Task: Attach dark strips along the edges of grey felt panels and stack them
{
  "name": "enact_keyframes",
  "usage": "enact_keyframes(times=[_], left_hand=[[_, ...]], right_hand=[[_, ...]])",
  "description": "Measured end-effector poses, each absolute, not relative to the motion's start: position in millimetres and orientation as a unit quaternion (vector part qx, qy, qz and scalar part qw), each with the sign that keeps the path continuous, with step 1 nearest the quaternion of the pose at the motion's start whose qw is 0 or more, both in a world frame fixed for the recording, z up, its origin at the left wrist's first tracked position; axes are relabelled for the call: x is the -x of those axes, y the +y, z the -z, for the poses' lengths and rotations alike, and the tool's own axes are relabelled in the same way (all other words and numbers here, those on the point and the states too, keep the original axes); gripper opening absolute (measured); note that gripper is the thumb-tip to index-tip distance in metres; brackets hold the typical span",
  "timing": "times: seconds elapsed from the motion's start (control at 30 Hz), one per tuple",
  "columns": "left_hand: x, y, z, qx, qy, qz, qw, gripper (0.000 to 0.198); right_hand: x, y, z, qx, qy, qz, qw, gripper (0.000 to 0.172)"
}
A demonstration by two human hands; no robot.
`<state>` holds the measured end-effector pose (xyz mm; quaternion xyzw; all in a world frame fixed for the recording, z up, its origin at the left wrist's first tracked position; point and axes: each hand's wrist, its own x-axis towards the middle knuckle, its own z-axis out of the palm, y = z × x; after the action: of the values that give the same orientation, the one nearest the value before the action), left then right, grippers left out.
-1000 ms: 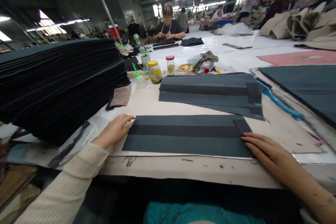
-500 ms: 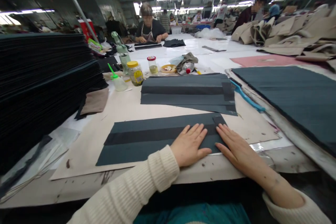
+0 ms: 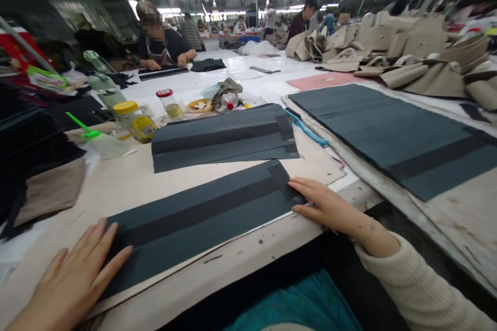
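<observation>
A dark blue-green fabric panel [image 3: 217,227] with a black strip along its middle lies flat near the table's front edge. A short black patch [image 3: 285,182] crosses the strip at its right end. My left hand [image 3: 75,264] rests with fingers spread over the panel's left end. At the right end, my right hand [image 3: 326,204] lies with extended fingers touching the patch and the panel's edge. Neither hand grips anything. Just behind lie overlapping similar panels [image 3: 221,137], also with black strips.
Behind on the left stand a dropper bottle [image 3: 103,145], a yellow-lidded jar [image 3: 137,123] and a red-lidded jar [image 3: 171,106]. A blue-handled tool [image 3: 308,132] lies beside a large panel stack [image 3: 373,124] at right. Beige pieces [image 3: 411,57] are heaped farther back; a co-worker [image 3: 161,44] sits opposite.
My left hand has moved from the panel's right half to its left end. My right hand stays at the right end. The view has turned to the right.
</observation>
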<state>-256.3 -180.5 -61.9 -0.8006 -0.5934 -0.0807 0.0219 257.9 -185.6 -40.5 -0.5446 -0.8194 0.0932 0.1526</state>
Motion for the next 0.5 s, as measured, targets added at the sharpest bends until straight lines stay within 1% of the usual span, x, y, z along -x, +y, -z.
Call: enact_keyframes(times=[0.07, 0.1, 0.13, 0.23, 0.3, 0.37, 0.5], left_hand=[[183, -168, 38, 0.831, -0.54, 0.132, 0.024, 0.037], [142, -162, 26, 0.855, -0.501, 0.133, -0.002, 0.045], [101, -156, 15, 0.882, -0.453, 0.125, -0.033, 0.046], [2, -143, -1, 0.93, -0.341, 0.112, -0.082, 0.032], [-38, -136, 1, 0.955, -0.272, 0.093, -0.068, 0.026], [-60, -131, 7, 0.973, -0.221, 0.066, -0.031, 0.021], [-75, -123, 14, 0.988, -0.146, 0.023, 0.042, 0.013]], right_hand=[[-265, -188, 39, 0.535, -0.822, -0.102, 0.165, 0.046], [-267, -188, 39, 0.527, -0.826, -0.106, 0.169, 0.044], [-268, -187, 38, 0.518, -0.831, -0.11, 0.172, 0.043], [-268, -183, 37, 0.504, -0.837, -0.116, 0.177, 0.039], [-267, -181, 35, 0.502, -0.838, -0.113, 0.182, 0.036], [-266, -183, 36, 0.497, -0.839, -0.109, 0.194, 0.03], [-265, -195, 45, 0.476, -0.836, -0.098, 0.254, 0.021]])
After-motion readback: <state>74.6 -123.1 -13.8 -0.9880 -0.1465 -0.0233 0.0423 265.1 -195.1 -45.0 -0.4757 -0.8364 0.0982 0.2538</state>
